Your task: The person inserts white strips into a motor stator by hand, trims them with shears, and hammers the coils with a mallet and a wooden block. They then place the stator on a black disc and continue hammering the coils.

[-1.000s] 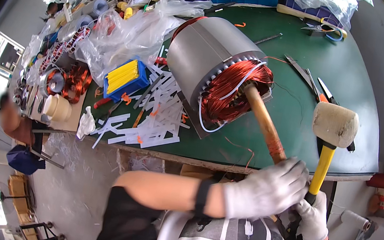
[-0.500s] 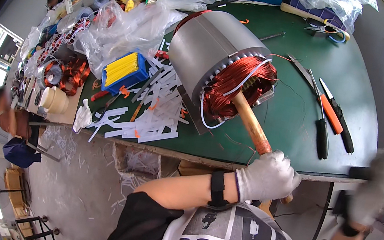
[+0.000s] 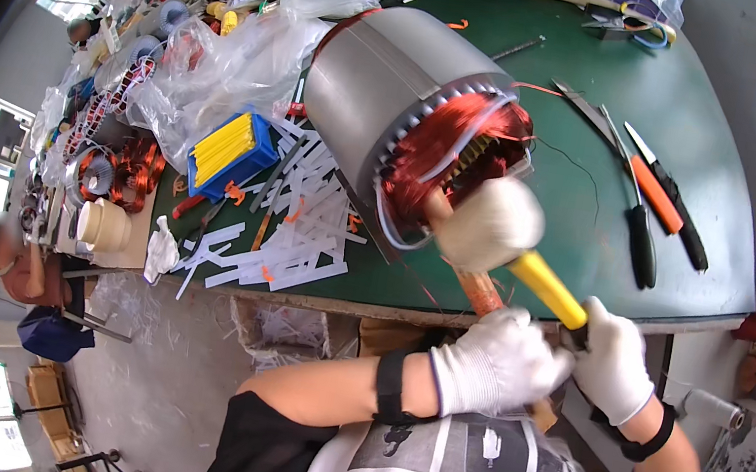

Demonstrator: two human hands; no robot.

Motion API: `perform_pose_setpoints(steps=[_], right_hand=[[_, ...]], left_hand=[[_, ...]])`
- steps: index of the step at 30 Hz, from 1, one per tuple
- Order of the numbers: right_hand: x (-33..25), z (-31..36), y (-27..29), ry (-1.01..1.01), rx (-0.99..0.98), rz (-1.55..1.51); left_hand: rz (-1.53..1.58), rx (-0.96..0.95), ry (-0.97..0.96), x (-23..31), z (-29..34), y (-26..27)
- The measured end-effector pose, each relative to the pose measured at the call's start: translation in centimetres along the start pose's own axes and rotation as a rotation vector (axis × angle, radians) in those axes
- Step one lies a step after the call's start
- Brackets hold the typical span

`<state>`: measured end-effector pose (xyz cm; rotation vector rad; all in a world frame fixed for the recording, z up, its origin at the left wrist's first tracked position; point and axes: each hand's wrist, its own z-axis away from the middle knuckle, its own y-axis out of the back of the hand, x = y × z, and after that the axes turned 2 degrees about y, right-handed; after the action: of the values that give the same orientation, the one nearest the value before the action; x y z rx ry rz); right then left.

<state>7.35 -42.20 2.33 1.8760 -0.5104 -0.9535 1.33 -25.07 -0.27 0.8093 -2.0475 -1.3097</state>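
Observation:
A grey motor stator (image 3: 385, 72) lies on its side on the green table, with red copper windings (image 3: 423, 144) bulging from its near end. My gloved left hand (image 3: 499, 361) is closed round a wooden stick (image 3: 481, 291), whose far end meets the lower part of the windings. In my gloved right hand (image 3: 614, 366) is a mallet (image 3: 549, 287) with a yellow handle and a pale, blurred head. That head covers part of the stick and windings; whether it touches them I cannot tell. White cords run along the windings.
White strips (image 3: 297, 243) lie scattered left of the stator, beside a blue box (image 3: 256, 161) of yellow strips. On the right lie scissors (image 3: 670, 195), an orange-handled knife (image 3: 654, 197) and a black-handled tool (image 3: 641, 250). A person (image 3: 33, 268) sits at the far left.
My right hand has swung the mallet in from the far right, bringing its head over the stick. My left hand keeps its grip on the stick. The whole view has shifted slightly.

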Motion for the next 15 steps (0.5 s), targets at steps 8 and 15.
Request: perform_pose_setpoints(steps=[8, 15], right_hand=[[-3.8, -4.7, 7.4, -0.396, 0.431, -0.536], [1.8, -3.0, 5.0, 0.048, -0.081, 0.446]], left_hand=[[0.001, -0.120, 0.067, 0.2, 1.4, 1.8], [0.052, 0.115, -0.008, 0.5, -0.2, -0.2]])
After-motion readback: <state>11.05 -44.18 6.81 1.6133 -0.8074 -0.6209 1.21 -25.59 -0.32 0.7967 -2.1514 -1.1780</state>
